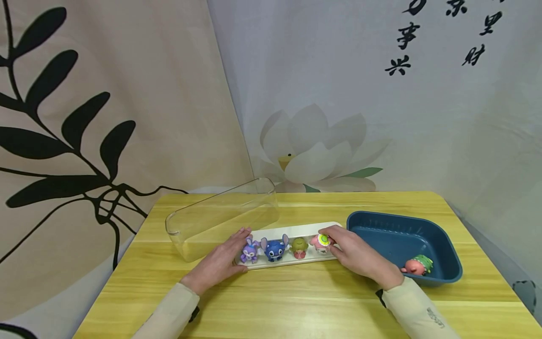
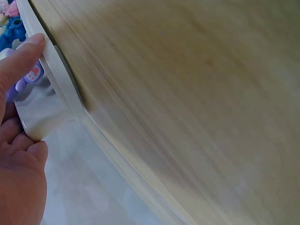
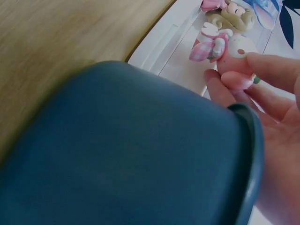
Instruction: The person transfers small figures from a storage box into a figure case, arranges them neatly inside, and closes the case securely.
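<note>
A long white tray (image 1: 292, 231) holds a row of small figurines. From the left stand a purple rabbit figurine (image 1: 249, 253), a blue big-eared figurine (image 1: 275, 251), an olive-headed figurine (image 1: 299, 246) and a pink figurine (image 1: 320, 243) with a yellow-green round top. My left hand (image 1: 219, 262) grips the tray's left end, its thumb (image 2: 28, 54) on the front edge and the fingers round the end. With thumb and fingers, my right hand (image 1: 357, 250) pinches the pink figurine at the right end; its face and checked pink clothes (image 3: 203, 50) show in the right wrist view.
A blue basin (image 1: 394, 223) stands right of the tray, close under the right wrist. Inside it lies a pink figurine with a green top (image 1: 419, 265). Behind the tray's left end is a clear transparent cover (image 1: 220, 212). Everything rests on a wooden table (image 1: 271, 301).
</note>
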{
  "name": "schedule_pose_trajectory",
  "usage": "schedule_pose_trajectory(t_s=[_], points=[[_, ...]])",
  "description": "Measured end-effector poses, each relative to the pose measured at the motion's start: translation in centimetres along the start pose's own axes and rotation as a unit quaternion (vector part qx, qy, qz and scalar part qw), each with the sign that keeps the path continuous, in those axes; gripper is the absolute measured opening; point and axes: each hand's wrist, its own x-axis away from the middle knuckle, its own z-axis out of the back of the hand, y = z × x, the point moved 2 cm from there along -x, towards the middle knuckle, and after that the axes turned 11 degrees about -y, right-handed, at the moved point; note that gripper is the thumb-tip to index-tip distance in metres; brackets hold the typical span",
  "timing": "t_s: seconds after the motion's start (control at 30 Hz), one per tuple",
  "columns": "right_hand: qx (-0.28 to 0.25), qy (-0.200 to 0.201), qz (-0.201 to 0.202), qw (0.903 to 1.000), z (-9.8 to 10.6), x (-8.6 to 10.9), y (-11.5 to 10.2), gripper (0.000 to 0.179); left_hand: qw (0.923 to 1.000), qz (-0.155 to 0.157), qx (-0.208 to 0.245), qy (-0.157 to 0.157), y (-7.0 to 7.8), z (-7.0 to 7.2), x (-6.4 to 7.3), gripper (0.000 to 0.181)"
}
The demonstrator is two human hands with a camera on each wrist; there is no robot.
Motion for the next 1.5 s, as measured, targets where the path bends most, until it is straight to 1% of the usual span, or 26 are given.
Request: schedule_pose_trajectory(t_s=[0.27, 0.63, 1.07, 1.33, 1.5], points=[[0.030, 0.010, 0.005, 0.9995, -0.30, -0.04, 0.04, 0.037, 1.0000, 0.000, 0.005, 0.001, 0.06, 0.02, 0.00, 0.092], [0.040, 0.003, 0.005, 0.9992, -0.57, -0.11, -0.09, 0.037, 1.0000, 0.002, 0.002, 0.000, -0.06, -0.15, -0.07, 0.092], [0.102, 0.019, 0.019, 0.9944, -0.51, -0.18, -0.27, 0.036, 1.0000, 0.001, 0.006, 0.003, -0.13, -0.17, -0.06, 0.091], [0.102, 0.022, 0.017, 0.9944, -0.70, -0.35, -0.28, 0.038, 1.0000, 0.002, 0.006, 0.002, -0.06, -0.19, -0.05, 0.091], [0.100, 0.024, 0.010, 0.9947, -0.63, -0.27, -0.28, 0.044, 1.0000, 0.004, 0.005, 0.001, -0.09, -0.19, -0.04, 0.090]])
